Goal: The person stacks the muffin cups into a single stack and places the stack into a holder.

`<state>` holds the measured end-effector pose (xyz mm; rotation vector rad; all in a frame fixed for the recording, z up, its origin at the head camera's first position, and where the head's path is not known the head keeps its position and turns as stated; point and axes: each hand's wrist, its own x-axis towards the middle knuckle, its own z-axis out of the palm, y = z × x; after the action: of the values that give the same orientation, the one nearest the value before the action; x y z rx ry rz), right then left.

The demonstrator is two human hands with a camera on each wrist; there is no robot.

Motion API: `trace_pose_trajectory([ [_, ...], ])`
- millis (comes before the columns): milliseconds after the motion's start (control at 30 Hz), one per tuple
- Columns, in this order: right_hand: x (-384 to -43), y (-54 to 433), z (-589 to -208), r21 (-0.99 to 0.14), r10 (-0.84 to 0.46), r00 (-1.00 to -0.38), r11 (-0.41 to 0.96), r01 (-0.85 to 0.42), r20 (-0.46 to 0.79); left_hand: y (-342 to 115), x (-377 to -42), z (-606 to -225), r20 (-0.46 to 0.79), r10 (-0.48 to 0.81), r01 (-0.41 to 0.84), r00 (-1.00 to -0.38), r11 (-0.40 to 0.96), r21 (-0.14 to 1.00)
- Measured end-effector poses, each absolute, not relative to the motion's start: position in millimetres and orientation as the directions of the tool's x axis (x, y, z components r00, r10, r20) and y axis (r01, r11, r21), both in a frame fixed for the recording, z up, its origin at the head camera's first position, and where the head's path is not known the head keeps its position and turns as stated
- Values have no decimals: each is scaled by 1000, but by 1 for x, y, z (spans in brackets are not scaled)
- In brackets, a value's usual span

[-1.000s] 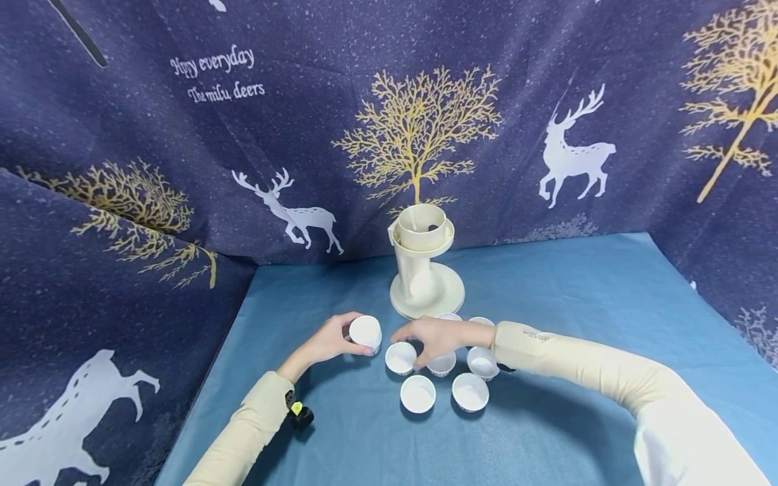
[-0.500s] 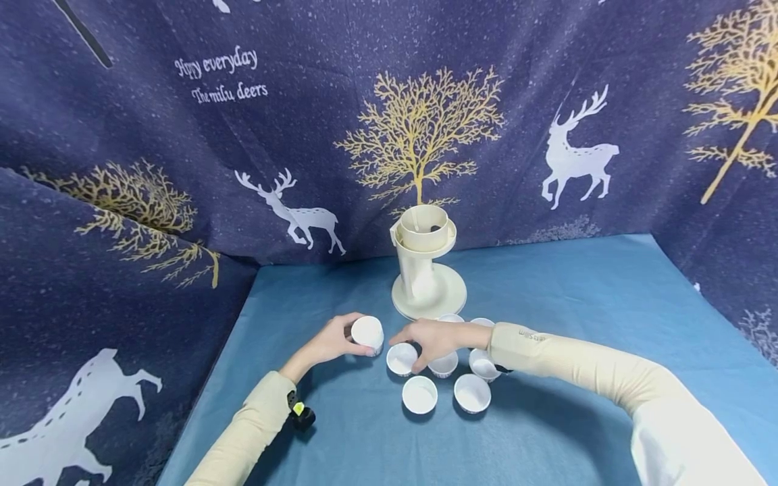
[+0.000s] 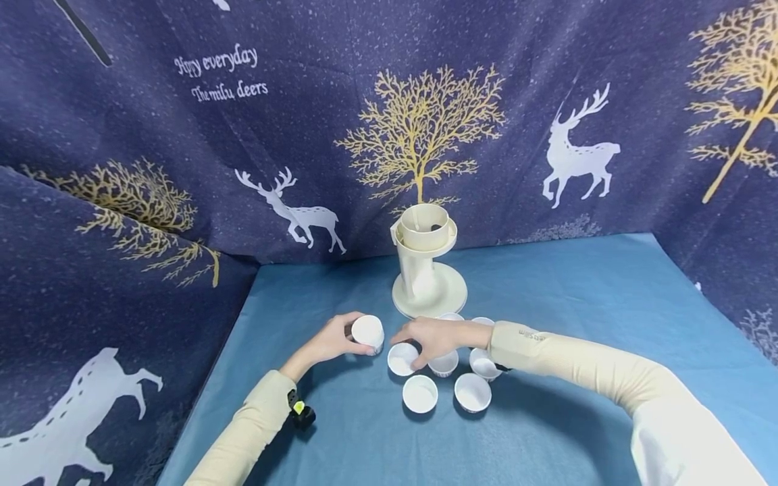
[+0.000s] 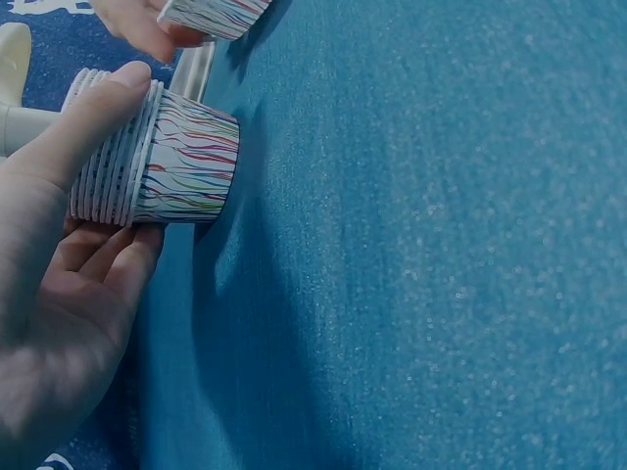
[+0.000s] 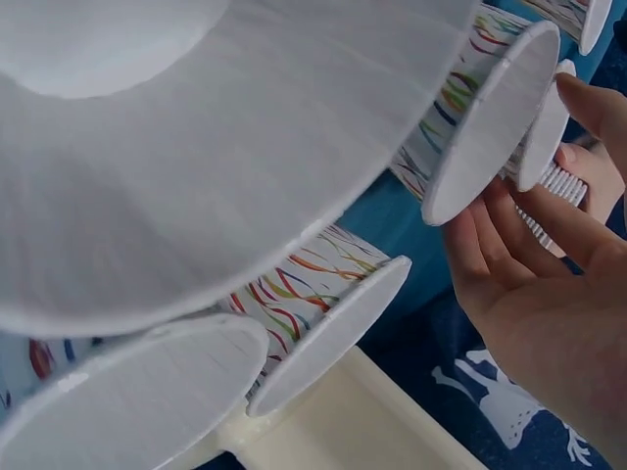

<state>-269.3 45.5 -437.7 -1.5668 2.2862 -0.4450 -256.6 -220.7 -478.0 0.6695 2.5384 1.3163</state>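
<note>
My left hand (image 3: pixel 334 337) grips a stack of paper baking cups (image 3: pixel 368 332) at the left of the group. In the left wrist view the stack (image 4: pixel 186 162) shows several nested rims and a white wall with coloured wavy lines, my thumb on one side and fingers on the other. My right hand (image 3: pixel 431 335) reaches over the group and pinches one paper baking cup (image 3: pixel 401 361) by its sides, thumb and fingers apart. That cup (image 5: pixel 545 132) sits just beside the stack in the right wrist view. My right hand and sleeve partly hide other cups.
More single paper cups stand mouth up on the blue cloth, including a near one (image 3: pixel 420 395), another near one (image 3: pixel 472 393) and several under the right forearm. Behind them rises a cream stand (image 3: pixel 433 287) with a round open holder. A patterned curtain (image 3: pixel 340 121) hangs behind.
Both hands stay almost in place, the stack still in the left and the cup at the right fingertips. The head view shifts slightly.
</note>
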Motion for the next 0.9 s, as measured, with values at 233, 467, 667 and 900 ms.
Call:
trace_pose_trajectory([
  [233, -269, 44, -437, -445, -930, -339, 365, -818, -141, -220, -258, -478, 21, 476, 291, -879, 501, 815],
  [467, -267, 42, -438, -406, -936, -322, 352, -844, -141, -217, -253, -470, -5, 473, 273, -881, 518, 810],
  [667, -269, 43, -437, -422, -938, -328, 343, -839, -108, -211, -242, -447, -16, 489, 272, -872, 513, 814],
  [900, -275, 43, -433, -451, -938, -342, 328, -830, -52, -210, -239, -444, -4, 495, 271, -869, 483, 833],
])
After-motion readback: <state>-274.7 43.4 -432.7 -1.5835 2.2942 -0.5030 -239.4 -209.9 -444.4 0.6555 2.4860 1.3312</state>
